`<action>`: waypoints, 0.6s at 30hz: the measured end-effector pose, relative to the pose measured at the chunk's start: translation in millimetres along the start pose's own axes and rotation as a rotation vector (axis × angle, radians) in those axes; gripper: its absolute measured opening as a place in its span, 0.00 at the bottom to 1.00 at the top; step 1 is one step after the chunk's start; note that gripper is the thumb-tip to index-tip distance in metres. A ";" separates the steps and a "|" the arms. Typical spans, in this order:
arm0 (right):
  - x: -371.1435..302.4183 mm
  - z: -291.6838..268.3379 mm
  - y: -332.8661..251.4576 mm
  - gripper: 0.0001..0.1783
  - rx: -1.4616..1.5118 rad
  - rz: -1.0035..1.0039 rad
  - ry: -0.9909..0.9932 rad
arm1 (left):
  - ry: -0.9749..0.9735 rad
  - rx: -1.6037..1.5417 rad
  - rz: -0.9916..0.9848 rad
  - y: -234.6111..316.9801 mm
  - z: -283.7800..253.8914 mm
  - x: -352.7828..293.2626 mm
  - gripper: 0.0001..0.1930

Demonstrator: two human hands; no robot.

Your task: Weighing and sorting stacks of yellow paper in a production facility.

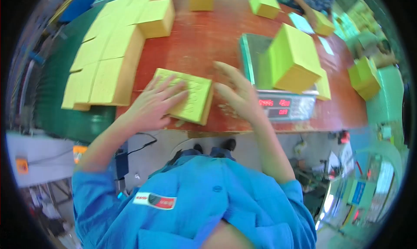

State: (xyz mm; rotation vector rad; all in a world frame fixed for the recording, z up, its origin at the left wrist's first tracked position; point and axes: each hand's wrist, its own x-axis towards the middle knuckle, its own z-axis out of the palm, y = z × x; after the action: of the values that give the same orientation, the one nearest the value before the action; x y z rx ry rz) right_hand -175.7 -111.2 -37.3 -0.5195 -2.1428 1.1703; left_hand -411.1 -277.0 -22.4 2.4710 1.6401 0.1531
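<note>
A short square stack of yellow paper [197, 102], its top marked with rows of small curved cuts, lies near the front edge of the red table [191, 47]. My left hand [153, 102] rests on its left part, fingers spread and slightly blurred. To the right of the stack hovers my right hand [239, 92], thumb and fingers apart, holding nothing; a small gap seems to separate it from the paper. Right of that hand stands a digital scale [289, 106] with lit red figures, bearing a tall block of yellow paper [295, 60].
Rows of yellow paper blocks [108, 49] stand at the left, partly over a green surface [54, 79]. Further blocks [201, 0] sit at the far side, and one [365, 78] at the right. Across the table, a co-worker's hand [312, 18] touches a yellow block [323, 23].
</note>
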 end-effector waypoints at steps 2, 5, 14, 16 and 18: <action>20.4 19.8 21.8 0.33 -0.029 0.051 -0.053 | 0.198 0.157 -0.146 12.9 4.9 -20.3 0.44; 26.7 46.8 37.6 0.31 -0.043 0.223 -0.243 | 0.566 -0.064 -0.460 41.9 39.5 -63.4 0.37; -28.2 66.5 22.8 0.32 -0.009 0.154 -0.306 | 1.348 -2.137 -1.001 120.2 161.5 -49.3 0.30; -47.7 65.1 21.1 0.35 -0.021 0.075 -0.284 | 1.375 -2.103 -0.934 124.9 154.5 -36.6 0.35; -63.4 60.7 21.1 0.35 -0.017 0.100 -0.322 | 1.355 -1.992 -0.736 140.8 146.0 -24.7 0.39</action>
State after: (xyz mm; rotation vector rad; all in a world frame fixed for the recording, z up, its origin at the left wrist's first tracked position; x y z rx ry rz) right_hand -171.2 -174.7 -101.4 -0.4762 -2.4232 1.3694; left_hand -267.3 -365.8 -137.3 0.0252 1.0318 2.1180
